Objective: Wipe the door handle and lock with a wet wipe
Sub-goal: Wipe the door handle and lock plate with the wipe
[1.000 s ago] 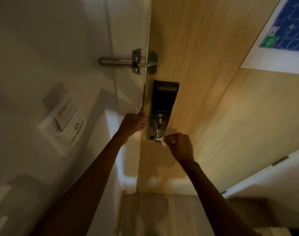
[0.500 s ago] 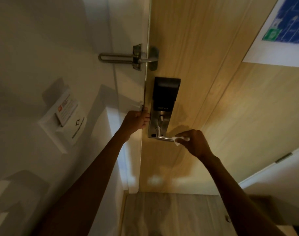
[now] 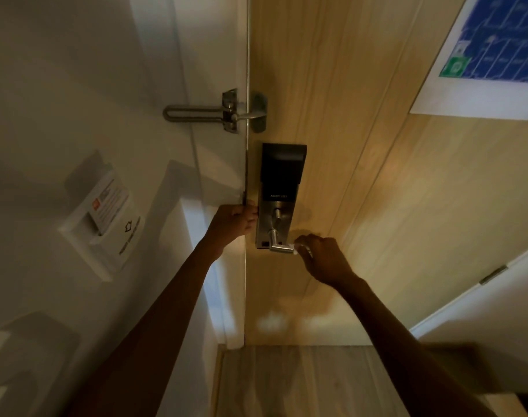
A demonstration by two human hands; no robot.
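Pinching a small white wet wipe (image 3: pixel 295 246) in your right hand (image 3: pixel 322 260), you press it against the free end of the silver lever door handle (image 3: pixel 279 246), at 3 o'clock from the handle's pivot. Your left hand (image 3: pixel 231 222) curls closed around the edge of the light wooden door (image 3: pixel 362 191), at 9 o'clock from the black-and-silver electronic lock (image 3: pixel 282 188). A silver swing-bar door guard (image 3: pixel 214 114) sits at 12 o'clock above the lock.

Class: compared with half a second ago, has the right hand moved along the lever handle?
Yes. The right hand, pinching the wet wipe, has slid inward along the lever handle, toward the lock plate.
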